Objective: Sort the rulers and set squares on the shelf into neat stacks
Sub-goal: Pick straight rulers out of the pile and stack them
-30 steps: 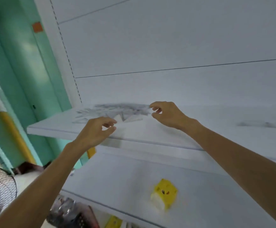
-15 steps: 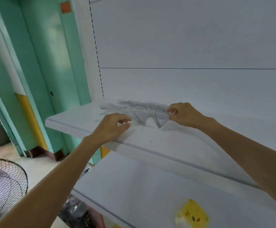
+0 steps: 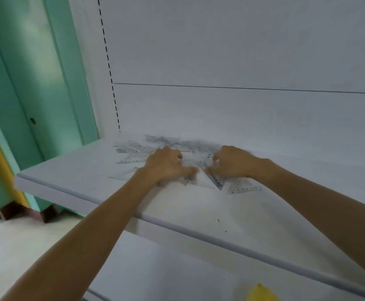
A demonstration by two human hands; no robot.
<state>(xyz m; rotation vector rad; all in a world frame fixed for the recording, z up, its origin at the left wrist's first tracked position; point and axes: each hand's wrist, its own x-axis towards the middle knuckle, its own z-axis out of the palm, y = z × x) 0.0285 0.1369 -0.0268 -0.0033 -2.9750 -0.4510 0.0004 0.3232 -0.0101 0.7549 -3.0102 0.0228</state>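
**Clear plastic pieces, both hands down on the heap**

The loose heap of clear plastic rulers and set squares (image 3: 155,146) lies unsorted at the far left of the white laminate upper shelf (image 3: 73,181), close to the back panel, with pieces fanned at all angles. The left hand (image 3: 166,166) lies knuckles-up on the near part of the heap, fingers curled and narrow, thumb out toward the middle. The right hand (image 3: 233,162) sits just beside it, fingers also curled and pressing on a clear set square with dark printed graduations (image 3: 238,187) that juts to the near right. Whether either hand has pinched a piece or only presses on it, I cannot tell; motion blur and the transparent plastic hide the contact.

The likely trouble, in my judgement: the pieces are thin, slick and overlapping, so dragging one could pull its neighbours along and spread the heap further. Flat plastic on a smooth shelf is hard to lift by an edge, and fingers may slip. A hard sweep toward the near lip could send a piece off the shelf.

The shelf is otherwise bare apart from small dark specks near its front. A white lower shelf (image 3: 177,276) sits below, with a yellow object (image 3: 261,293) at the bottom edge of view. To the left stand a mint-green wall (image 3: 46,83) and pale floor (image 3: 14,237).
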